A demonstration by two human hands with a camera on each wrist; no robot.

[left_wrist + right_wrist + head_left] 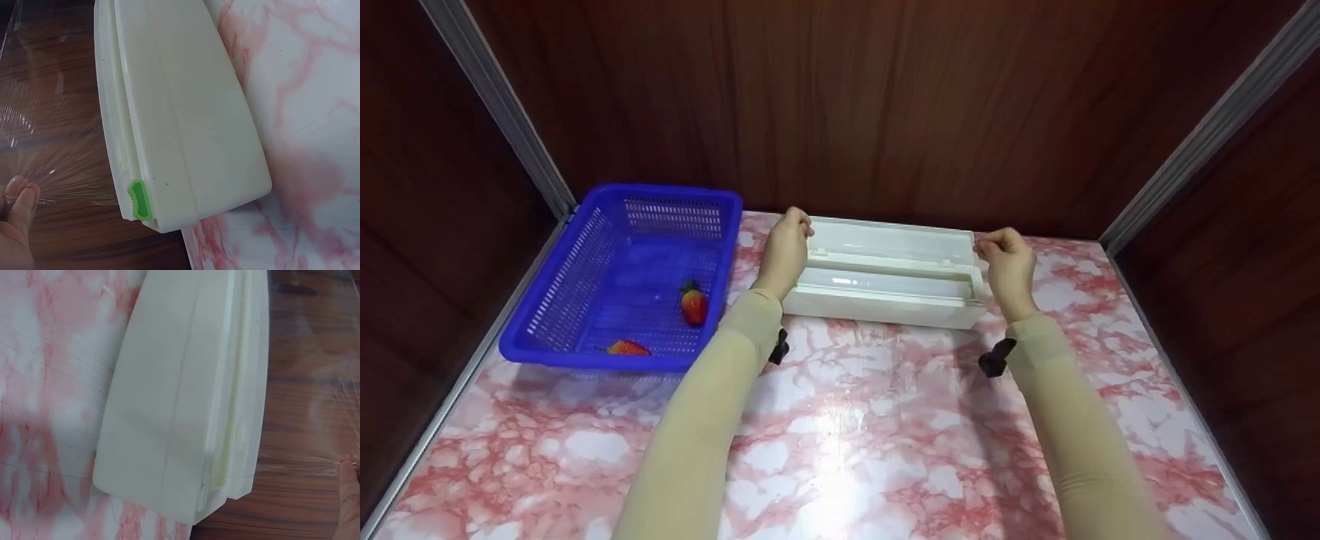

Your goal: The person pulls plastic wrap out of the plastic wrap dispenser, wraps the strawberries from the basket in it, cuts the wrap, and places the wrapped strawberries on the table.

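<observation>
A white cling film dispenser [885, 310] stands on the table near the back wall, its lid [892, 241] open and tilted back. Clear cling film [34, 129] stretches out from it, gathered into creases at both corners. My left hand [786, 251] pinches one corner at the dispenser's left end. The other corner is between the thumb and fingers of my right hand [1011, 266], beyond the right end. In the left wrist view, a green slide cutter [139, 201] sits at the end of the dispenser's edge.
To the left stands a blue plastic basket [637, 285] holding a red and yellow strawberry-like fruit [694, 307] and another red fruit [628, 347]. Dark wood-grain panels [885, 105] enclose the back and sides of the marbled table [870, 420].
</observation>
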